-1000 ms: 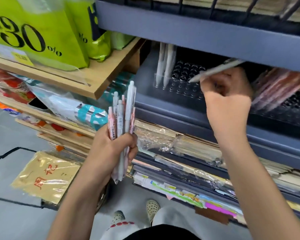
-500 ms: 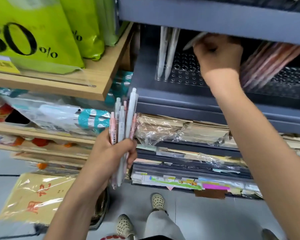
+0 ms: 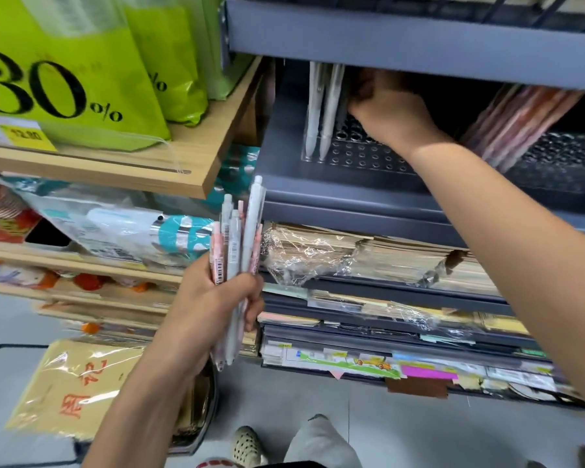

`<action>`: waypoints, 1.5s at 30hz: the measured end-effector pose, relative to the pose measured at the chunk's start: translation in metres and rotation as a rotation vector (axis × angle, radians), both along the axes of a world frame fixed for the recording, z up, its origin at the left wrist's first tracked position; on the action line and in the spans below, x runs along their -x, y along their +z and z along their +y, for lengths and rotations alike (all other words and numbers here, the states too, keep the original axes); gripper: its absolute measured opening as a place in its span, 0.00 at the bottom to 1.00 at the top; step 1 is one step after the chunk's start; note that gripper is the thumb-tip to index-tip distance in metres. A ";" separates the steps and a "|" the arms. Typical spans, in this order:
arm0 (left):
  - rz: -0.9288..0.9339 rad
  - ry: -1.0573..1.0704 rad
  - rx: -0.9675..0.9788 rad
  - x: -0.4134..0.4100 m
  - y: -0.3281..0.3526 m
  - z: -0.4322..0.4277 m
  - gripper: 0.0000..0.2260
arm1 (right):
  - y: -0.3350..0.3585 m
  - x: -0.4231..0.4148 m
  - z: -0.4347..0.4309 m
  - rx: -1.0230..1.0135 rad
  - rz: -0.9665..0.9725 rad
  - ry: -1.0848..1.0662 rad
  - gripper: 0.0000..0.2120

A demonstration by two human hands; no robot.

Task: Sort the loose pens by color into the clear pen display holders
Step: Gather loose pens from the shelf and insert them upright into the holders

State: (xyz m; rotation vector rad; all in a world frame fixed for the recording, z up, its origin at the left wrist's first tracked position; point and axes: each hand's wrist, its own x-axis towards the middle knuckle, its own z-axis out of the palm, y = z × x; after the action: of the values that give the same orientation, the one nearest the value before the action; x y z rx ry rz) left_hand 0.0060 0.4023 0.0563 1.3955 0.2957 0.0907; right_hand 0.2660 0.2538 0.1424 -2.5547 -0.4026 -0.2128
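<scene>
My left hand grips a bundle of loose pens, white and pink, held upright in front of the shelves. My right hand reaches deep under the grey upper shelf, over a clear pen holder full of round holes. Its fingers curl round a white pen, mostly hidden in shadow, right beside two white pens standing in the holder's left end. A second clear holder to the right carries several leaning pink pens.
The grey shelf edge hangs low over the holders. Wrapped paper stacks fill the shelves below. At left, a wooden shelf bears green bags. My feet stand on the grey floor.
My right hand has carried the white pen from in front of the shelf edge in under it, down and left to the two standing white pens. The left hand's bundle stays put.
</scene>
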 end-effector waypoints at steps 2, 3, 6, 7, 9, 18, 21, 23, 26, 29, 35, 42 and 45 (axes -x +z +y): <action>0.003 -0.001 -0.016 -0.004 0.001 -0.008 0.07 | 0.000 -0.003 0.000 0.019 0.047 0.004 0.18; 0.008 -0.003 -0.028 -0.005 0.002 -0.012 0.08 | 0.000 -0.004 -0.001 0.024 0.062 0.003 0.19; 0.008 0.012 -0.049 -0.011 0.008 -0.022 0.07 | 0.001 -0.003 -0.008 0.008 0.105 0.033 0.18; 0.007 0.012 -0.054 -0.013 0.009 -0.025 0.06 | 0.002 0.000 -0.011 -0.021 0.109 0.044 0.18; 0.010 -0.004 -0.060 -0.016 0.010 -0.031 0.05 | 0.006 0.014 -0.021 -0.136 0.036 0.028 0.14; -0.039 -0.112 -0.029 -0.026 -0.003 -0.065 0.10 | -0.023 0.118 -0.064 -0.637 0.439 0.497 0.06; -0.044 -0.154 -0.030 -0.029 -0.006 -0.072 0.10 | -0.029 0.119 -0.071 -0.681 0.516 0.496 0.06; -0.047 -0.190 -0.031 -0.032 -0.005 -0.075 0.09 | -0.030 0.116 -0.076 -0.683 0.565 0.483 0.06; -0.037 -0.211 0.011 -0.038 -0.001 -0.079 0.05 | -0.030 0.112 -0.084 -0.777 0.598 0.461 0.05; -0.037 -0.209 0.088 -0.044 0.005 -0.079 0.08 | -0.030 0.111 -0.090 -0.923 0.608 0.408 0.05; -0.062 -0.097 0.355 -0.050 0.012 -0.080 0.07 | -0.028 0.109 -0.089 -1.159 0.573 0.371 0.03; -0.117 0.105 0.415 -0.050 0.010 -0.075 0.08 | -0.019 0.096 -0.087 -1.447 0.318 0.238 0.05; -0.092 0.152 0.372 -0.048 0.009 -0.071 0.06 | -0.008 0.083 -0.087 -1.447 0.120 0.116 0.02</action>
State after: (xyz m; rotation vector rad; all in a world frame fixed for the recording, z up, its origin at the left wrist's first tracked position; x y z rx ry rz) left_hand 0.0544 0.3308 0.0649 0.9961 0.3241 0.2136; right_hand 0.1831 0.1672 0.1349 -1.1101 -0.2002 -0.1932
